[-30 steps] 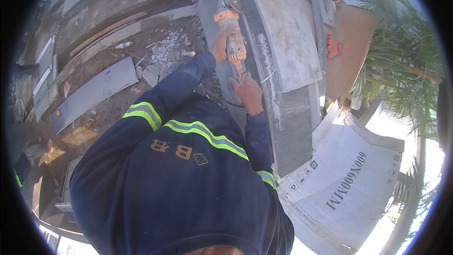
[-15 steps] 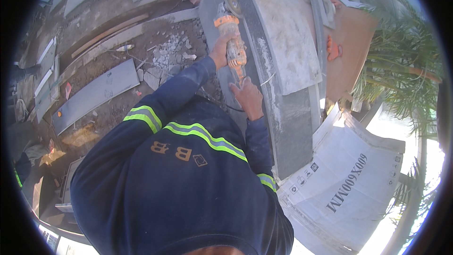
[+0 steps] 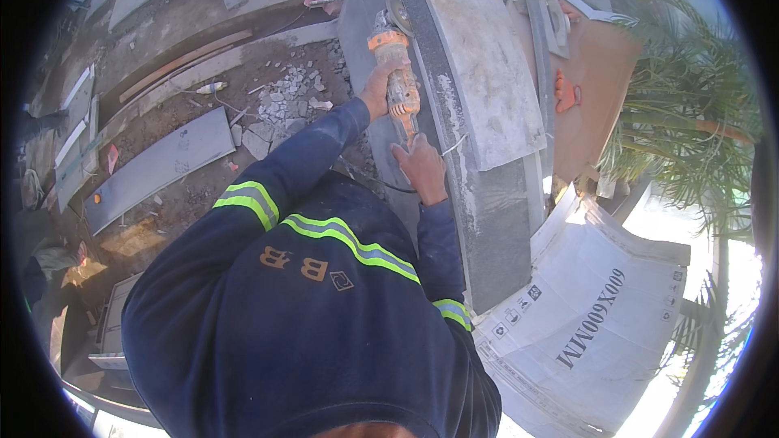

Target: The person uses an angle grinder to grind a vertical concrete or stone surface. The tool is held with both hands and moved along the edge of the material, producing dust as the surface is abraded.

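Note:
An orange and grey angle grinder (image 3: 401,85), coated in dust, is held out in front of me with its round disc (image 3: 398,16) at the far end. My left hand (image 3: 379,89) is wrapped round the grinder's body. The rear handle is gripped by my right hand (image 3: 423,166), and a dark cable trails below it. Beneath the disc, at the edge of a long grey stone slab (image 3: 497,227), the exact contact cannot be made out. A lighter dusty tile (image 3: 487,77) lies on that slab, to the right of the grinder.
Broken stone rubble (image 3: 288,105) and a loose grey slab (image 3: 162,169) lie on the dirt at left. To the right are a brown board (image 3: 596,89) with an orange glove (image 3: 566,91), a white printed sheet (image 3: 588,316) and palm fronds (image 3: 682,105).
The grinder and both hands have stayed almost in place against the slab. The whole view has shifted slightly, with the right-side things sitting a little further left.

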{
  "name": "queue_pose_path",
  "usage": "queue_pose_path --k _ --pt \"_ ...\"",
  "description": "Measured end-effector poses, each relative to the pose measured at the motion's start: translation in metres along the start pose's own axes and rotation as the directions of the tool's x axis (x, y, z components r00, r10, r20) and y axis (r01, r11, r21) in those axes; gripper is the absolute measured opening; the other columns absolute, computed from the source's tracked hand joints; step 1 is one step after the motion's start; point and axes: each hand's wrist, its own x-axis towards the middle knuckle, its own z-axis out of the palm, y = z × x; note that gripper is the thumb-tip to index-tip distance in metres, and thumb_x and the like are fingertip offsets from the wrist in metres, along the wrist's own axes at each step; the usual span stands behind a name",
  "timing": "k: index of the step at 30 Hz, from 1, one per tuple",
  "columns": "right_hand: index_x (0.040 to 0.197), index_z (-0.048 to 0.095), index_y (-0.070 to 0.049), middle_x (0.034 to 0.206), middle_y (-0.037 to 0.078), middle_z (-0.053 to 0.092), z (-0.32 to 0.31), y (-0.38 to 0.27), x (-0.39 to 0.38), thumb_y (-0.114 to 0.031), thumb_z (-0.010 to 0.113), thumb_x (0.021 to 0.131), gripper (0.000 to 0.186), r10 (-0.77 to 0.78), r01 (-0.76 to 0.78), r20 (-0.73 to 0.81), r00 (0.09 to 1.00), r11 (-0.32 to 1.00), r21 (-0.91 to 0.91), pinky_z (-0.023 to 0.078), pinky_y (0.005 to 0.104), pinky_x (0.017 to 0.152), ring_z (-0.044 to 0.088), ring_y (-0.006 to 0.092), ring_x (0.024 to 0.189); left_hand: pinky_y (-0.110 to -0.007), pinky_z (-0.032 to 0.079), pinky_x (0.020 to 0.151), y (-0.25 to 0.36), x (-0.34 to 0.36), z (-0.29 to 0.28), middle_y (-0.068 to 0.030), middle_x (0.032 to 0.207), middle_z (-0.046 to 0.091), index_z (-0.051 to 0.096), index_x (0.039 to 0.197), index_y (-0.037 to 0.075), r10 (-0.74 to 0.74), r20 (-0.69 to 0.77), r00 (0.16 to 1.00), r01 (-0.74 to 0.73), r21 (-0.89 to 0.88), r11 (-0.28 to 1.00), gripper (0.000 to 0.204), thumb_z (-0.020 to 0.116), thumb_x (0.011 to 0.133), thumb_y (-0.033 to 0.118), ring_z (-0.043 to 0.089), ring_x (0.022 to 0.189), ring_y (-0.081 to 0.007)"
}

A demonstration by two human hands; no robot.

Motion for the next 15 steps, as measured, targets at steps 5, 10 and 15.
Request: queue_pose_path --k 5,10,15 --pt "0.095 0.054 0.000 0.082 0.027 0.068 0.001 0.001 -0.001 -0.042 0.068 0.084 0.046 -0.012 0.012 -0.010 1.000 1.000 -0.009 0.051 0.0542 0.072 0.066 0.0456 0.082 -0.047 0.058 0.068 -0.001 -0.002 -0.001 -0.0133 0.089 0.062 0.054 0.108 0.008 0.021 0.020 1.000 -0.021 0.000 1.000 0.039 0.074 0.080 0.026 0.067 0.079 -0.0288" --pt "0.095 0.053 -0.001 0.081 0.026 0.068 0.001 0.001 -0.010 -0.043 0.069 0.085 0.046 -0.013 0.013 -0.001 1.000 1.000 -0.019 0.051 0.0536 0.070 0.067 0.0447 0.080 -0.046 0.058 0.070 -0.001 -0.014 0.002 -0.0143 0.092 0.062 0.053 0.110 0.007 0.011 0.021 1.000 -0.011 0.005 1.000 0.041 0.073 0.081 0.028 0.067 0.082 -0.0293" --pt "0.096 0.053 -0.002 0.080 0.025 0.068 0.000 0.000 -0.021 -0.042 0.069 0.085 0.045 -0.004 0.004 0.012 1.000 1.000 -0.013 0.052 0.0529 0.068 0.067 0.0441 0.079 -0.046 0.058 0.070 -0.006 -0.026 0.004 -0.0143 0.093 0.061 0.053 0.110 0.008 0.012 0.023 1.000 -0.012 0.003 1.000 0.041 0.073 0.081 0.028 0.067 0.084 -0.0293"
